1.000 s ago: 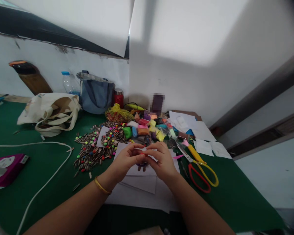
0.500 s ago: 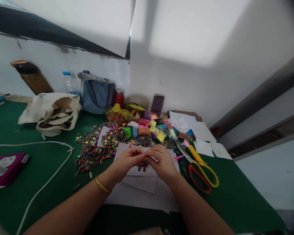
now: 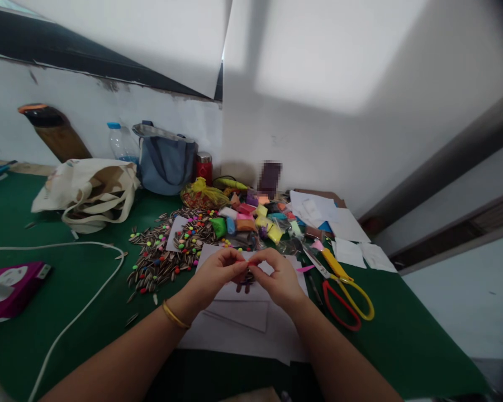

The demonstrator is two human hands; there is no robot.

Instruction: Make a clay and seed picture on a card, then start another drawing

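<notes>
Two bare forearms reach in from the bottom edge and meet at centre over a stack of white paper sheets (image 3: 243, 321) on a green table (image 3: 67, 290). The left hand (image 3: 216, 272), gold bangle (image 3: 174, 317) on its wrist, is curled nearly closed, thumb and forefinger pinched together at the tip. The right hand (image 3: 279, 277) mirrors it, fingers bent in, knuckles up, thumb and forefinger pinched facing the left. Between the two sets of fingertips sits a tiny red piece (image 3: 250, 263), prob. clay; too small to tell its shape. Both hands grip it, held just above the paper, w/ a small dark purple figure (image 3: 245, 283) lying on the sheet directly beneath.

Both wrists are lifted clear of the table, forearms angled inward so the hands form a point.

Just beyond the hands: a heap of coloured clay packets (image 3: 251, 219), w/ a spread of sunflower seeds (image 3: 159, 259) dotted w/ bright beads to the left. Right of the right hand lie scissors (image 3: 343, 290), yellow and red handles, blades pointing toward the packets. More white sheets (image 3: 343, 234) lie farther right. At the back wall: a beige tote bag (image 3: 88, 190), blue bag (image 3: 164, 159), water bottle (image 3: 118, 140), red jar (image 3: 203, 166). A white cable (image 3: 88, 290) loops across the left side of the table, near a purple packet (image 3: 12, 287).
</notes>
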